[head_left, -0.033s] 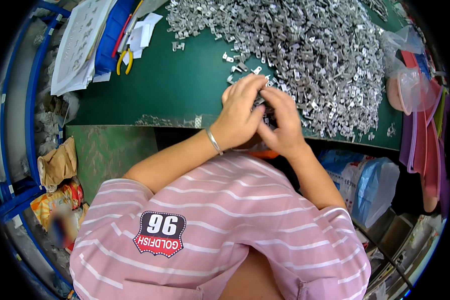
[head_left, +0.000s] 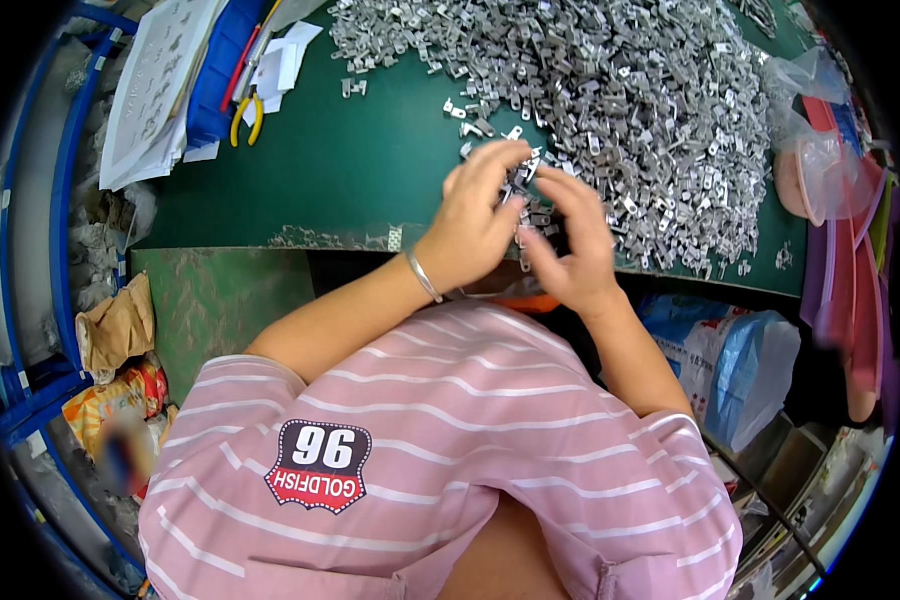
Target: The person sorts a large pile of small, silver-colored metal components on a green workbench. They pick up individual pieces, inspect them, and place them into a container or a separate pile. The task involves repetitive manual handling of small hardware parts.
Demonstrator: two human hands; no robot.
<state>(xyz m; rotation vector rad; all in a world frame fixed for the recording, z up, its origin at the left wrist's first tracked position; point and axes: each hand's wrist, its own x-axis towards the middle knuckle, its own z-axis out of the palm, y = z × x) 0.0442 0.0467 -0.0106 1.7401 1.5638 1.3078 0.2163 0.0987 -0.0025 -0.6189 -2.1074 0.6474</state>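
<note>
My left hand (head_left: 472,215), with a silver bangle on its wrist, is at the near edge of a large heap of small bent metal brackets (head_left: 660,130). Its fingers curve over a few brackets (head_left: 518,184), and the thumb stands apart from the fingertips. I cannot make out a firm grip on any of them. Facing it, my right hand (head_left: 578,245) has its thumb and fingers spread, with a gap between them. More brackets (head_left: 538,216) show between the two hands at the table edge. Slight blur softens the fingers.
The green table (head_left: 300,190) has a worn near edge. Yellow-handled pliers (head_left: 247,120), a blue tray (head_left: 213,110) and papers (head_left: 150,110) lie at the far left. Plastic bags (head_left: 820,180) and a pink container (head_left: 802,180) are at right. Blue shelving (head_left: 65,170) stands left.
My hands have drawn apart a little: the right thumb and fingers have spread and moved slightly right. More brackets now show between the hands.
</note>
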